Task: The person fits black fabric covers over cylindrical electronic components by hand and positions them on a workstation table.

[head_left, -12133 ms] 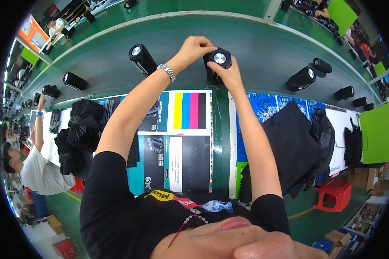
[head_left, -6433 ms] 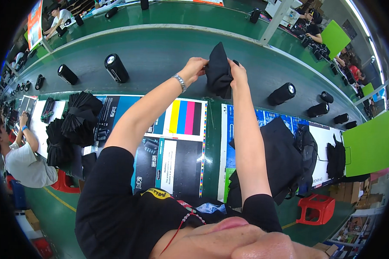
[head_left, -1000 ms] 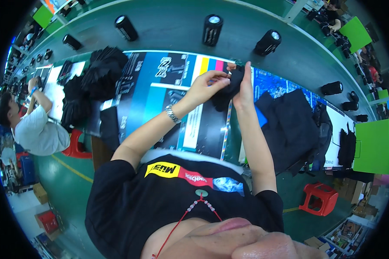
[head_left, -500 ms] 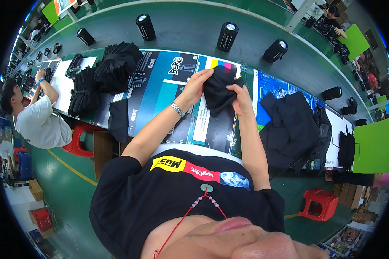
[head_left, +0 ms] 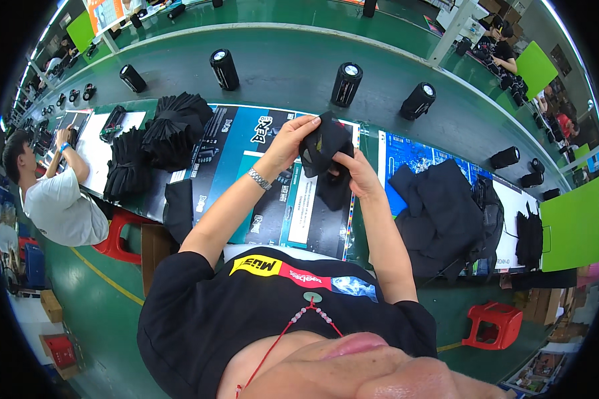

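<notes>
Both my hands hold a soft black fabric piece above the printed sheets on the bench. My left hand pinches its upper left edge between thumb and fingers. On the other side, my right hand grips its lower right edge, some fingers hidden by the cloth. The fabric is bunched, with a fold or opening facing me, and part of it hangs below my hands. To the right lies a loose heap of black fabric pieces. Bundled, pleated black fabric stacks lie to the left.
Black cylindrical speakers stand on the grey-green line beyond the bench. A co-worker in a white shirt sits at left on a red stool. Another red stool and a green panel are at right.
My hands have shifted slightly left and lower in the picture. The fabric, spread flatter before, is now more folded, with an inner fold showing. The whole view has tilted a little.
</notes>
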Tool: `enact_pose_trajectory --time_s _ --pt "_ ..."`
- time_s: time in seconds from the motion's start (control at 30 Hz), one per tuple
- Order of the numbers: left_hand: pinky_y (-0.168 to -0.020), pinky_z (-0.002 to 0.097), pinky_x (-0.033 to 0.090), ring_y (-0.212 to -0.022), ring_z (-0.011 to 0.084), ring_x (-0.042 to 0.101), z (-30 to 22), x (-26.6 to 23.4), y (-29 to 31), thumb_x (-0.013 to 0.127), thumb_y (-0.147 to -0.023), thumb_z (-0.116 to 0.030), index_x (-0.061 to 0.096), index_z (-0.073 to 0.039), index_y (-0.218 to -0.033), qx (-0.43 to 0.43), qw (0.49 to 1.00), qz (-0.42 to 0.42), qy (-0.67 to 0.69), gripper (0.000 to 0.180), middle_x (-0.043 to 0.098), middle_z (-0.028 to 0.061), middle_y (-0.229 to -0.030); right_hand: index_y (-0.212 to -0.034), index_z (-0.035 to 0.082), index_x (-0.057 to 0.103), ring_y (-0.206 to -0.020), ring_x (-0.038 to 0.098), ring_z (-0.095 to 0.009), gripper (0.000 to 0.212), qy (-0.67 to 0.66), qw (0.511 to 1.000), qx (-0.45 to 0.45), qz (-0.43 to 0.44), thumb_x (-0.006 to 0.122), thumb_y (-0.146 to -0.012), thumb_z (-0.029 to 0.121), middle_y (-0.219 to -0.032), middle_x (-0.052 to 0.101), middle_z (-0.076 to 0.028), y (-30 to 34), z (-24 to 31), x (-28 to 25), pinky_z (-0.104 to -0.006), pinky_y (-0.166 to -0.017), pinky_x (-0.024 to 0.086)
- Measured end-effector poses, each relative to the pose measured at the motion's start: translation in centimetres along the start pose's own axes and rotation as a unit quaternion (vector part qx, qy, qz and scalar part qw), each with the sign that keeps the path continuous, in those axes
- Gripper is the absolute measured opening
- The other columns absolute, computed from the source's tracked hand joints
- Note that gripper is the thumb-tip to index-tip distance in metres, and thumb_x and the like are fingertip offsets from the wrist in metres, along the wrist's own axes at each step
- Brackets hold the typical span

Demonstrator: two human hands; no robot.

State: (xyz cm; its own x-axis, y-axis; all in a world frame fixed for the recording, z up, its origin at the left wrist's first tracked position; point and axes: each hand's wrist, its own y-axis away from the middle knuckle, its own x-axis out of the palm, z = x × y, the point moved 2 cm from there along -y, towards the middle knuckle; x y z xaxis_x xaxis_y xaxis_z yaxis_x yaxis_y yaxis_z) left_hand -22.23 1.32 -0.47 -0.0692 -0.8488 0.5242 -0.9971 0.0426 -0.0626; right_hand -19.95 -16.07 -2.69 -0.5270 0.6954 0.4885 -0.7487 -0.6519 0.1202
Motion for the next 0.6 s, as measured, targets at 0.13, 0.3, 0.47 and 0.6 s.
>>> enact_pose_trajectory --time_s 0.13,0.3,0.47,0.6 --pt "-0.083 0.0258 0.049 -0.090 0.0103 0.062 -1.0 -0.4 -1.9 0.054 -0.097 -0.028 0.064 -0.002 -0.106 -0.051 0.994 0.066 0.071 0.029 0.067 0.0043 -0.096 -0.102 0.006 0.057 -0.063 0.054 -0.007 0.014 -0.121 0.989 -0.084 0.012 0.054 -0.089 0.009 -0.091 0.062 -0.004 -0.8 3.0 -1.0 -0.0185 -0.043 0.035" --pt "-0.086 0.0261 0.047 -0.095 0.0105 0.060 -0.5 -0.3 -7.2 0.054 -0.096 -0.024 0.063 -0.002 -0.109 -0.102 0.981 0.135 -0.093 0.027 0.066 0.0022 -0.100 -0.093 0.010 0.056 -0.056 0.045 -0.003 0.007 0.047 0.979 -0.164 -0.108 0.060 -0.090 0.014 -0.079 0.054 0.002 -4.1 7.5 -4.0 -0.0183 -0.040 0.027" --pt "-0.078 0.0222 0.047 -0.087 0.0077 0.060 -1.9 -1.1 -15.6 0.061 -0.091 -0.016 0.066 -0.003 -0.103 0.003 0.984 0.036 -0.177 0.018 0.065 0.0022 -0.094 -0.089 0.005 0.057 -0.055 0.046 -0.007 0.007 0.240 0.898 -0.243 -0.279 0.061 -0.089 0.011 -0.073 0.054 0.001 -9.0 10.9 -6.4 -0.0234 -0.045 0.032" --pt "-0.064 0.0244 0.049 -0.073 0.0110 0.060 -0.5 -1.1 -20.6 0.063 -0.088 -0.010 0.067 0.002 -0.096 0.146 0.945 -0.090 -0.279 0.015 0.066 0.0041 -0.084 -0.090 0.001 0.060 -0.074 0.063 -0.029 0.017 0.475 0.648 -0.371 -0.466 0.066 -0.083 0.016 -0.080 0.064 -0.017 -13.0 11.3 -7.1 -0.0391 -0.071 0.048"
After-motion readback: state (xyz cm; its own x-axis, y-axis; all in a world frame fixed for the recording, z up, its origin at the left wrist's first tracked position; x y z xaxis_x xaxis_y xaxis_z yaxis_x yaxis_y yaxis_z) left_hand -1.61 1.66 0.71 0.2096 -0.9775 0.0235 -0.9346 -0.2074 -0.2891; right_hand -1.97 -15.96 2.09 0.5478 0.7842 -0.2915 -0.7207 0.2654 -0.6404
